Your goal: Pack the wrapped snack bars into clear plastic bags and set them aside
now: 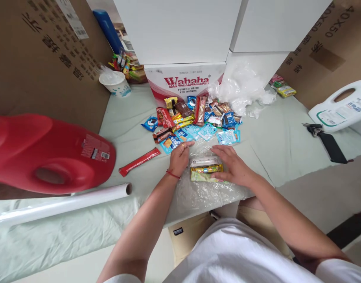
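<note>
A sheet of clear plastic film (pixel 208 192) lies on the cloth in front of me. Three wrapped snack bars rest side by side on it: a white one (pixel 204 162), a yellow one (pixel 210 169) and a pale green one (pixel 201 177). At the film's far left edge, my left hand (pixel 179 157) has its fingers closed together, seemingly on the film. My right hand (pixel 235 167) is spread over the bars' right ends. Its thumb touches the green bar and its fingertips reach the film beyond the white bar.
Beyond my hands sits a pile of packaged snacks (pixel 195 118), before a Wahaha carton (pixel 185 78). A red stick packet (pixel 139 162), a film roll (pixel 80 200) and a red jug (pixel 50 153) are leftward. Crumpled plastic bags (pixel 239 92), a white bottle (pixel 342 106) and a black phone-like slab (pixel 332 147) are rightward.
</note>
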Demonstrator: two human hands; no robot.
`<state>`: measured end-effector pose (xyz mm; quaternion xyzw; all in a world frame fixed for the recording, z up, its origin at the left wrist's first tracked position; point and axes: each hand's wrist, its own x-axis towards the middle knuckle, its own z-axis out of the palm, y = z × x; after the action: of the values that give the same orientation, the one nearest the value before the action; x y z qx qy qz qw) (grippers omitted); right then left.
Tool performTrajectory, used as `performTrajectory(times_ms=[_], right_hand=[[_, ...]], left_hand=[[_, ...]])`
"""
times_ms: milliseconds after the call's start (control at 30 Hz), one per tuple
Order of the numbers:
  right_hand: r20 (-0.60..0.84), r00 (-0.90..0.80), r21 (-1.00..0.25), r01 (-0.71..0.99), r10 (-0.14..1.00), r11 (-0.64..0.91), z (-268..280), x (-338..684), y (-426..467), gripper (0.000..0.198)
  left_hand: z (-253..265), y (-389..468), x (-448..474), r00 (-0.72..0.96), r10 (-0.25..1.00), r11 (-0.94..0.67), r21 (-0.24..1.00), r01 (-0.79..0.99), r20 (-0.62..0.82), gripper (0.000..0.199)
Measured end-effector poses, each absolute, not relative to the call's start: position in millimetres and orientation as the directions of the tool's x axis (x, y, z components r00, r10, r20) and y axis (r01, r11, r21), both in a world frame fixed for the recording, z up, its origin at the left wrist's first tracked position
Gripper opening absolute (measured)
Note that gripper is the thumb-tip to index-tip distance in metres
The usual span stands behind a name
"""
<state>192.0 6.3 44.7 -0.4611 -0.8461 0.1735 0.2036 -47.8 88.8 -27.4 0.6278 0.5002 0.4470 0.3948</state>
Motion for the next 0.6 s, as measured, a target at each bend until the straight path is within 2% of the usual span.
performTrajectory(times_ms=[167, 333, 600], right_hand=[[0.004, -0.586, -0.398, 0.743, 0.810, 0.539, 39, 179, 1, 0.101], [-0.168, -0.598, -0.318, 0.785, 0.783, 0.532, 42, 150, 7, 0.106], [-0.107, -0.678, -0.318, 0.716, 0.727, 0.621, 38, 155, 16, 0.083]], left_hand=[[-25, 88, -47, 0.109, 0.978, -0.201, 0.932, 0.300, 0.176, 0.032], [-23, 87, -47, 0.117, 0.980, -0.185, 0.945, 0.269, 0.158, 0.033], [-21, 87, -47, 0.126, 0.979, -0.189, 0.945, 0.266, 0.160, 0.032]])
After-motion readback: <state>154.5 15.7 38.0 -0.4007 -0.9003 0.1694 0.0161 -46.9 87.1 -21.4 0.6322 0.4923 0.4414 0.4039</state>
